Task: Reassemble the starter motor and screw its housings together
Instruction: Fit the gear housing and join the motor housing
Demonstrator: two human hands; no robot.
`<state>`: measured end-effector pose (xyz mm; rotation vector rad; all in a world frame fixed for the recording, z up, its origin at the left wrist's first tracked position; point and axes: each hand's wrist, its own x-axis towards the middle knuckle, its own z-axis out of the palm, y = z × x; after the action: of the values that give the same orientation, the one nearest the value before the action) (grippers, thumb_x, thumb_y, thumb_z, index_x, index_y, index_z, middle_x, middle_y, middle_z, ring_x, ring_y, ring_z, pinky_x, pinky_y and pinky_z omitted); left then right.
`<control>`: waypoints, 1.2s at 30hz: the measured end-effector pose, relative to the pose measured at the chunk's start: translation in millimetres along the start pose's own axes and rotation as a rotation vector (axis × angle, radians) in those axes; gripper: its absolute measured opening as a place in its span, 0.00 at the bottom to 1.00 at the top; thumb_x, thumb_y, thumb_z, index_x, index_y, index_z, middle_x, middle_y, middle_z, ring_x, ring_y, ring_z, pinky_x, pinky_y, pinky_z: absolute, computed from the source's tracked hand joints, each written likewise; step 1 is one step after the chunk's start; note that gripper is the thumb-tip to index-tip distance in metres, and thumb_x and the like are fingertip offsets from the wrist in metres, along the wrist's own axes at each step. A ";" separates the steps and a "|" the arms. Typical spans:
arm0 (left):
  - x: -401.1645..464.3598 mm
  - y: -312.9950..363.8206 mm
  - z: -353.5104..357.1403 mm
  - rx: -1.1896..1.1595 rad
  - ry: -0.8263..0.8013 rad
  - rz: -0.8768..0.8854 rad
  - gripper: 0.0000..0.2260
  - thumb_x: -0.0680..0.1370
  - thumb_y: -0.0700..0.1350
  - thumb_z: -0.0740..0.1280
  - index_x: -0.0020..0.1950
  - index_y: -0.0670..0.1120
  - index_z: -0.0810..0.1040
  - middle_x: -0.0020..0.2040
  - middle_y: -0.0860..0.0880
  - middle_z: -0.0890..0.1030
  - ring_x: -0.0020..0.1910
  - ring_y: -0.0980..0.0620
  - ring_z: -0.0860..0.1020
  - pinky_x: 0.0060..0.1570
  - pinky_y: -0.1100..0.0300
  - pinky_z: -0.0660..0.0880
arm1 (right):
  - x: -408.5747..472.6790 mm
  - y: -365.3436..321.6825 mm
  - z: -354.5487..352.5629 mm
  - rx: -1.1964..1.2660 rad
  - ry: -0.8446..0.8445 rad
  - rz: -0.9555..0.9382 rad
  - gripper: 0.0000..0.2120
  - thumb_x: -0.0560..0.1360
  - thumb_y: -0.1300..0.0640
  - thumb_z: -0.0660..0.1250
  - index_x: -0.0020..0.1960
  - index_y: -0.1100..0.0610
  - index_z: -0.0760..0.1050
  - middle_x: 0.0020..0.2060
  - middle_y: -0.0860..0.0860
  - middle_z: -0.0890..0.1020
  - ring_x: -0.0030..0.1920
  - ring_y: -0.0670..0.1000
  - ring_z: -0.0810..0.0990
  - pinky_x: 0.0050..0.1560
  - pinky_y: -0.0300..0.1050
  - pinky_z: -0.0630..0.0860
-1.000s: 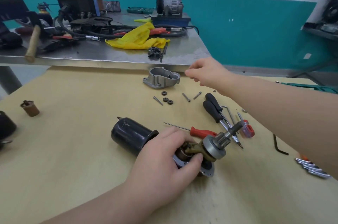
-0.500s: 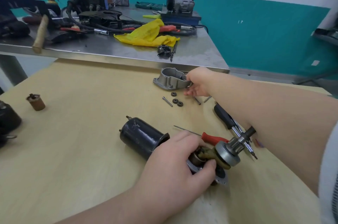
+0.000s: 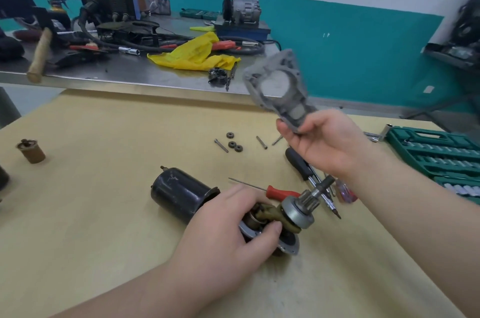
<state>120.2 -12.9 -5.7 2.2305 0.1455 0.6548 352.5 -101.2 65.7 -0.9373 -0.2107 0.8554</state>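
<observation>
Holding the grey nose housing (image 3: pixel 279 89) up in the air with the right hand (image 3: pixel 326 143), fingers and thumb curled round its near end, blurry from moving. Pinning the starter motor (image 3: pixel 233 209) down on the wooden table (image 3: pixel 91 213) with the left hand (image 3: pixel 228 232), fingers wrapped round its middle, thumb pressing near the brown fork. Lying on its side, black body to the left, pinion gear (image 3: pixel 309 202) and shaft pointing right and far.

Probably getting ready to slide the housing over the shaft. Doing it well: turning the round hole to face the gear, lining it up straight, going slow, not forcing. Keeping the motor from rolling. Matching the screw holes before pushing it all the way on.

Waiting farther back on the table: three small gears (image 3: pixel 233 143) and long screws (image 3: pixel 221 145). Resting to the right, near the shaft: a red screwdriver (image 3: pixel 280 191).
</observation>
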 end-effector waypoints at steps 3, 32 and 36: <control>-0.3 0.5 -0.1 0.002 -0.005 0.001 0.04 0.75 0.57 0.70 0.49 0.64 0.79 0.49 0.63 0.81 0.54 0.60 0.81 0.49 0.72 0.71 | -45.4 -0.3 -25.0 0.023 0.107 -0.086 0.28 0.66 0.76 0.55 0.64 0.68 0.75 0.50 0.61 0.88 0.45 0.56 0.90 0.42 0.43 0.85; -3.2 -13.8 3.0 0.004 0.028 -0.048 0.25 0.70 0.66 0.71 0.65 0.70 0.70 0.61 0.66 0.81 0.59 0.61 0.81 0.53 0.65 0.72 | -132.1 55.4 -52.9 -0.878 0.177 -1.130 0.19 0.69 0.60 0.74 0.58 0.49 0.76 0.56 0.44 0.84 0.53 0.53 0.84 0.49 0.52 0.82; -4.1 -13.6 3.8 -0.004 0.042 -0.060 0.29 0.69 0.66 0.72 0.67 0.72 0.67 0.62 0.66 0.80 0.58 0.63 0.82 0.51 0.70 0.72 | -130.6 69.3 -51.0 -1.121 0.103 -1.205 0.21 0.66 0.64 0.80 0.57 0.56 0.79 0.57 0.52 0.83 0.52 0.55 0.84 0.43 0.53 0.81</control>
<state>119.9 -7.5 -19.3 2.2004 0.2314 0.6682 253.4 -206.7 6.3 -1.5701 -1.1002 -0.5401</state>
